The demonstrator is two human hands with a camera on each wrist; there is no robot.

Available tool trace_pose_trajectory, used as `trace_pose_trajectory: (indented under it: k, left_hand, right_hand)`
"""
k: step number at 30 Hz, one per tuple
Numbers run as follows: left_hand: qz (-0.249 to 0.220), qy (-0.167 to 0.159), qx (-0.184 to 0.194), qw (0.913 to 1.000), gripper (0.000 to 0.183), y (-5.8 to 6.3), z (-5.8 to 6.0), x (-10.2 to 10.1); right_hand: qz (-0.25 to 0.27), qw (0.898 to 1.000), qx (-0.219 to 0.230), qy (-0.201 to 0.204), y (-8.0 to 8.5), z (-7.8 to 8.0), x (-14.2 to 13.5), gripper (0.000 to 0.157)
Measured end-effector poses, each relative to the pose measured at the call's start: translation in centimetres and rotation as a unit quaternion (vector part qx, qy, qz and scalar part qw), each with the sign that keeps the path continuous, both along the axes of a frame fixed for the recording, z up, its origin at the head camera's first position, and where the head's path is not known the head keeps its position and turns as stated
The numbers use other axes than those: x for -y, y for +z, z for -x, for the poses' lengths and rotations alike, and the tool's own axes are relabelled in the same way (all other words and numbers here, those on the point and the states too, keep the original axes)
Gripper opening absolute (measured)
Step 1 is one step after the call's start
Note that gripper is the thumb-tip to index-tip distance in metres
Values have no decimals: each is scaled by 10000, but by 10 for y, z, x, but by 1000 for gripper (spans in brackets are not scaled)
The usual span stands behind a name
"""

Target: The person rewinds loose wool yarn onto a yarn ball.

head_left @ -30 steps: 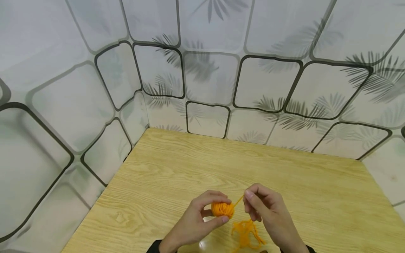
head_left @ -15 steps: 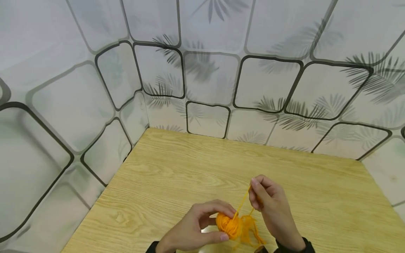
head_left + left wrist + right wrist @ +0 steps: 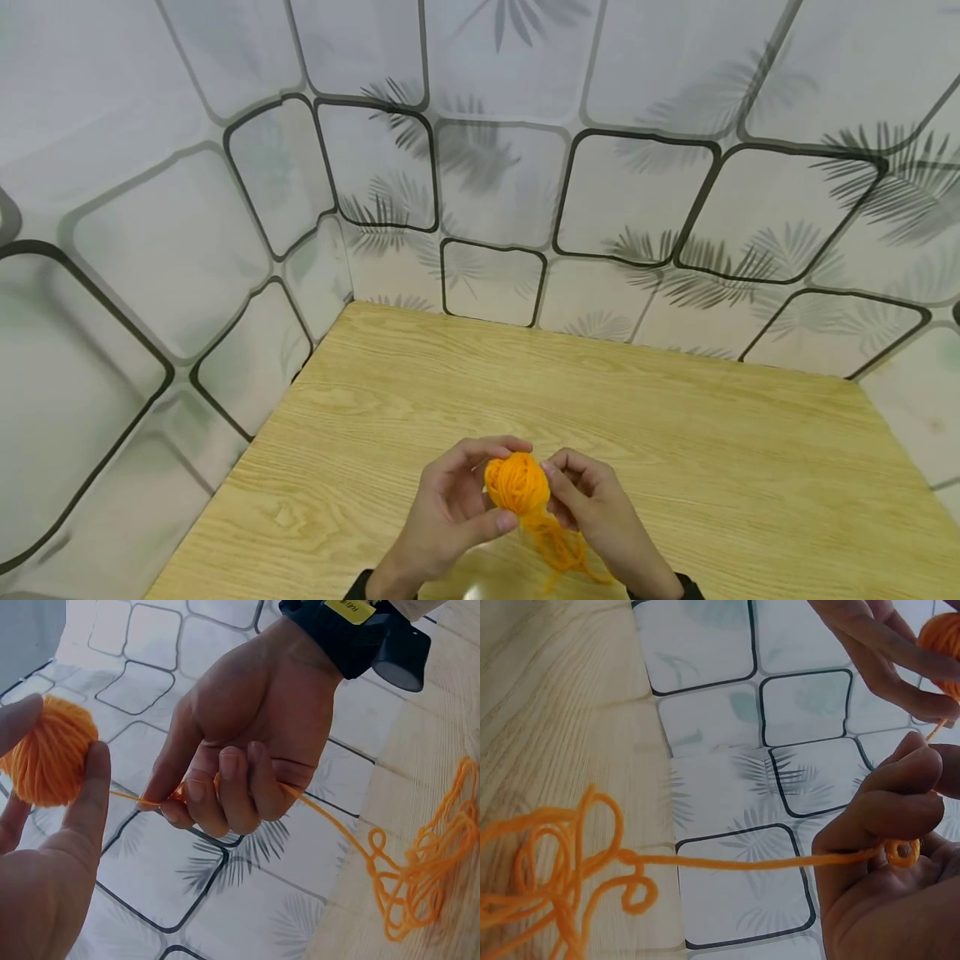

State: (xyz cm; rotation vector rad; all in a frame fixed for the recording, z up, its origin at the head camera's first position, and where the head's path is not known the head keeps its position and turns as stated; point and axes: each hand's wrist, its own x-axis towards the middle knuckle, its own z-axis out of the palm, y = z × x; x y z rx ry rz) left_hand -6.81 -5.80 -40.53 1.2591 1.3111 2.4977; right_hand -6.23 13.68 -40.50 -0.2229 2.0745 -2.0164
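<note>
An orange yarn ball [image 3: 519, 483] is held between the thumb and fingers of my left hand [image 3: 450, 508], raised over the table. Close on its right, my right hand [image 3: 600, 508] pinches the yarn strand [image 3: 126, 797] between thumb and forefinger. In the left wrist view, that strand runs taut from the ball to the pinch. It passes through the curled fingers, where a small loop [image 3: 902, 853] shows in the right wrist view. From there the yarn leads down to a loose tangle of yarn [image 3: 427, 862] on the table.
The wooden table [image 3: 390, 392] spreads out behind and beside both hands. A pale patterned cloth [image 3: 495, 183] with dark outlined shapes and leaf prints stands along its back and left sides. A dark wrist device [image 3: 367, 637] sits on the right wrist.
The ball first dips and then rises, turning in the left hand. My right hand goes up with the strand, then comes down and left, close beside the ball.
</note>
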Motion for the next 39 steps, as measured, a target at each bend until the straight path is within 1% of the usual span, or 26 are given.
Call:
trace_pose_trajectory:
  k: [1, 3, 6, 10, 13, 16, 20, 23, 26, 29, 32, 36, 39]
  left_hand:
    - [-1, 47, 90, 9999, 47, 0, 0, 0]
    - [57, 245, 135, 9996, 47, 1, 1, 0]
    - [176, 508, 337, 9980, 45, 2, 1, 1]
    - [398, 991, 455, 9932, 44, 1, 3, 0]
    - [563, 1401, 437, 9876, 43, 0, 5, -1]
    - [721, 1798, 454, 9800, 43, -2, 7, -3]
    - [941, 2185, 495, 9700, 44, -5, 9, -4]
    - [1168, 2401, 439, 9627, 43, -9, 10, -4]
    - [1488, 2618, 376, 9528, 41, -12, 10, -5]
    - [1796, 2711, 383, 9449, 37, -14, 8, -4]
    - [2110, 2696, 412, 9387, 36, -15, 7, -4]
    - [2530, 2454, 331, 9352, 39, -18, 6, -4]
    - [2781, 2167, 320, 9352, 41, -21, 5, -4]
  right_hand:
    - [17, 9999, -79, 142, -1, -1, 1, 29]
    - [81, 9986, -260, 450, -3, -4, 2, 26]
    - [114, 9950, -550, 830, -6, -7, 4, 22]
    - [-11, 9908, -756, 1122, -8, -12, 6, 21]
    - [-208, 9886, -835, 1237, -5, -15, 7, 21]
    - [-453, 9865, -905, 1289, 0, -19, 8, 21]
    - [-606, 9841, -1004, 1333, 7, -23, 7, 21]
    - [-475, 9838, -1034, 1383, 11, -26, 5, 21]
    - [-208, 9843, -998, 1441, 15, -27, 2, 21]
    - [28, 9849, -958, 1439, 19, -27, -2, 21]
    - [188, 9840, -1051, 1423, 21, -26, -8, 21]
    - [417, 9878, -865, 1230, 27, -25, -16, 22]
    - [709, 9904, -624, 1008, 33, -24, -21, 22]
